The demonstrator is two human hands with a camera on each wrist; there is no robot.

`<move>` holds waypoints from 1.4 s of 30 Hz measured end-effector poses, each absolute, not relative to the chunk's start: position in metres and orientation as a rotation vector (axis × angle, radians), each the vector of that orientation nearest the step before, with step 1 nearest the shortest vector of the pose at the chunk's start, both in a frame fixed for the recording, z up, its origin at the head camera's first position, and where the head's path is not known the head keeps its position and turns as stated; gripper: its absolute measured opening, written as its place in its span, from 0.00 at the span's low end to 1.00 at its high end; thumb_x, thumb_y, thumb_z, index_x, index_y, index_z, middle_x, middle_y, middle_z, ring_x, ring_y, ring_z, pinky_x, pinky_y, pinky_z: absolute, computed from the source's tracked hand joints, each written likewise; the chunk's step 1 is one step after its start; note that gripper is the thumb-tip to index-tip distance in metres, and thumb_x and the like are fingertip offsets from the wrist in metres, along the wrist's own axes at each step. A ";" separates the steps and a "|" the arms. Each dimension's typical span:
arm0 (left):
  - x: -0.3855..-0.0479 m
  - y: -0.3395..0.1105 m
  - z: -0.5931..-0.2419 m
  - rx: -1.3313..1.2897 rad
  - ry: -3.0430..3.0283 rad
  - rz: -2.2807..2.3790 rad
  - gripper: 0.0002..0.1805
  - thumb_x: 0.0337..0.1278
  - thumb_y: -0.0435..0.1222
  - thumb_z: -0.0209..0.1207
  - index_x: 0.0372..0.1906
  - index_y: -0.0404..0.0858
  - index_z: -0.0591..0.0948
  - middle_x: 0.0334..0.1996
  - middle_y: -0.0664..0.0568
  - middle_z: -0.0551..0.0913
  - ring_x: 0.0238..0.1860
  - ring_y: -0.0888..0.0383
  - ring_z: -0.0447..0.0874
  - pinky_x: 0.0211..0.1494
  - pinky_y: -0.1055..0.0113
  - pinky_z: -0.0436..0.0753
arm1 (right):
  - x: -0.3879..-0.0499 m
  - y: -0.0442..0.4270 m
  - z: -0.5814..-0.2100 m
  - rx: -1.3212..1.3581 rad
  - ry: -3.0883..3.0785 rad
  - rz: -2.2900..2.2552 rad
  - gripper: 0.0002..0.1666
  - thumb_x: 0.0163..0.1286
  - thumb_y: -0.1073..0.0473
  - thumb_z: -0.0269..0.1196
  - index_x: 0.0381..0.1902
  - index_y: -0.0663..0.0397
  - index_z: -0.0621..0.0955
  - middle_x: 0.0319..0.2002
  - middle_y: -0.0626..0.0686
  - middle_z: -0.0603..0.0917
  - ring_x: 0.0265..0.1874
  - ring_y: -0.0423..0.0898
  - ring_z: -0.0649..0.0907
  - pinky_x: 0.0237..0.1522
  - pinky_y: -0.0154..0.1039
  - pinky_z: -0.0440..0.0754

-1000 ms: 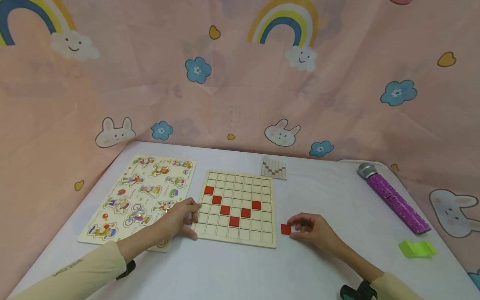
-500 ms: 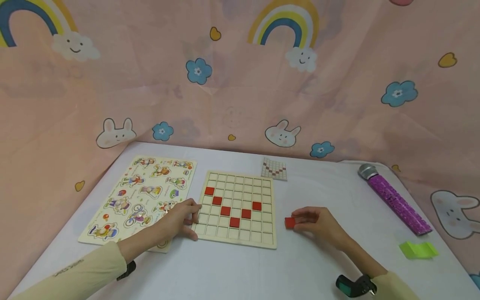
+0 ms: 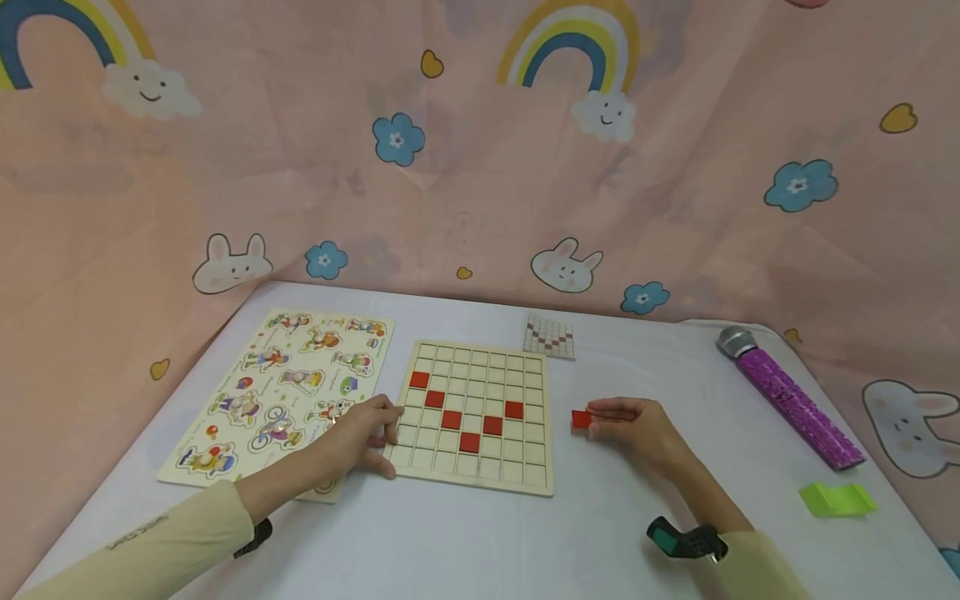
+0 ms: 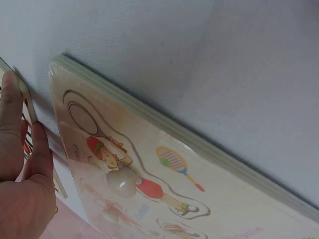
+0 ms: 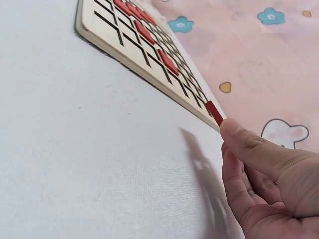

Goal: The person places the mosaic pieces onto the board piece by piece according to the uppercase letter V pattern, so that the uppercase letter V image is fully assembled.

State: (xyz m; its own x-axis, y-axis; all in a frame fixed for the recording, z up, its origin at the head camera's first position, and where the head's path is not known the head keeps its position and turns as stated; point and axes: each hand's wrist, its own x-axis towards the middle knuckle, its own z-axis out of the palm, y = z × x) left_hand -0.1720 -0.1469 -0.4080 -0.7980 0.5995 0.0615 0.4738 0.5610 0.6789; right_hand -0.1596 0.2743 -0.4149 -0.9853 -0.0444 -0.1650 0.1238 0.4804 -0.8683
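Note:
In the head view a square wooden grid board [image 3: 481, 467] lies flat on the table with several red square tiles [image 3: 470, 442] set in its cells, making a bent diagonal line. My left hand [image 3: 360, 439] rests on the board's left edge; in the left wrist view its fingertips [image 4: 11, 82] touch the rim. To the right of the board, my right hand [image 3: 637, 429] pinches one loose red tile [image 3: 581, 419] between thumb and fingers. The right wrist view shows that tile [image 5: 214, 113] held above the tabletop, casting a shadow below the hand.
A small pattern card [image 3: 549, 336] lies behind the board. The picture puzzle board [image 3: 251, 450] lies at left, partly under my left forearm. At right are a purple glitter microphone [image 3: 797, 407] and a bright green block [image 3: 837, 500]. A pink printed curtain [image 3: 465, 167] borders the table.
My right hand, low beside the board with the red tile a second ago, has moved away from me and slightly right, tile still pinched. My left hand and the board stay put.

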 end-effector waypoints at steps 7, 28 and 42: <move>-0.172 -0.147 -0.409 0.909 2.617 1.063 0.22 0.24 0.36 0.78 0.20 0.39 0.72 0.45 0.45 0.77 0.62 0.37 0.70 0.47 0.71 0.82 | -0.172 0.274 -0.419 0.059 2.612 -1.518 0.28 0.59 0.55 0.70 0.55 0.63 0.80 0.51 0.58 0.84 0.53 0.50 0.81 0.51 0.32 0.79; -0.170 -0.146 -0.407 0.868 2.606 1.089 0.22 0.23 0.33 0.78 0.21 0.38 0.72 0.45 0.45 0.77 0.61 0.37 0.70 0.46 0.70 0.82 | -0.195 0.255 -0.430 0.051 2.613 -1.624 0.26 0.58 0.62 0.70 0.54 0.66 0.79 0.50 0.62 0.83 0.50 0.52 0.83 0.50 0.34 0.80; -0.172 -0.147 -0.407 0.896 2.610 1.063 0.23 0.23 0.35 0.78 0.21 0.38 0.72 0.43 0.47 0.76 0.61 0.38 0.71 0.47 0.71 0.82 | -0.203 0.238 -0.426 0.075 2.585 -1.641 0.25 0.58 0.64 0.70 0.53 0.65 0.80 0.50 0.60 0.84 0.51 0.53 0.83 0.54 0.40 0.78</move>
State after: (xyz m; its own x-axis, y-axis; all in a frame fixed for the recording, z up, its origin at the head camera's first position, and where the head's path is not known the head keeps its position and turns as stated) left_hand -0.1717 -0.1465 -0.4072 -0.8009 0.5963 0.0543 0.4645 0.5615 0.6848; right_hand -0.2030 0.2376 -0.4265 -0.9957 -0.0010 -0.0930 0.0837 0.4256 -0.9010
